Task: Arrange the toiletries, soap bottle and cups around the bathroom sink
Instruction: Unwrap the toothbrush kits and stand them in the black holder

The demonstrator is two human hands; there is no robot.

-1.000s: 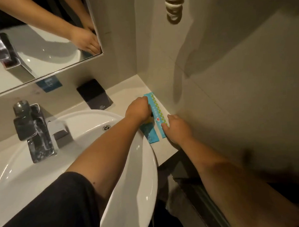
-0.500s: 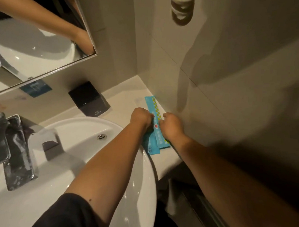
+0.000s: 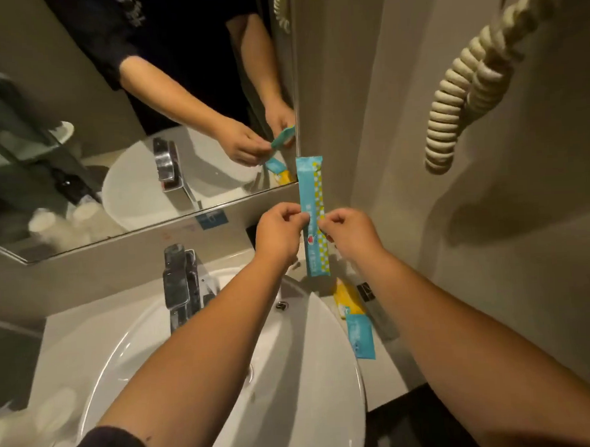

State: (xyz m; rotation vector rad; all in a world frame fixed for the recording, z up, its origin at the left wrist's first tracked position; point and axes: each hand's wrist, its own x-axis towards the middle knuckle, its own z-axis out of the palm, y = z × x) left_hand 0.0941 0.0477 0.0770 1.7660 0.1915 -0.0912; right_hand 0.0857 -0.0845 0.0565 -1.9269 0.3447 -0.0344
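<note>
A long blue toiletry packet [image 3: 312, 202] with a yellow patterned edge stands upright in the air above the counter's right side. My left hand [image 3: 280, 232] pinches its left edge and my right hand [image 3: 350, 232] pinches its right edge, both near the packet's middle. Below them, a yellow packet [image 3: 347, 298] and a smaller blue packet [image 3: 359, 335] lie on the counter [image 3: 391, 371] beside the white sink [image 3: 305, 408]. A dark flat item [image 3: 366, 292] lies next to the yellow packet.
A chrome faucet [image 3: 181, 282] stands behind the basin. The mirror [image 3: 113, 130] above reflects my hands and white cups. A coiled cream cord [image 3: 460, 91] hangs on the right wall. Blurred white cups [image 3: 22, 428] sit at the lower left.
Both hands have lifted the long blue packet off the counter and hold it upright in the air. The yellow and small blue packets stay on the counter. My view has tilted up.
</note>
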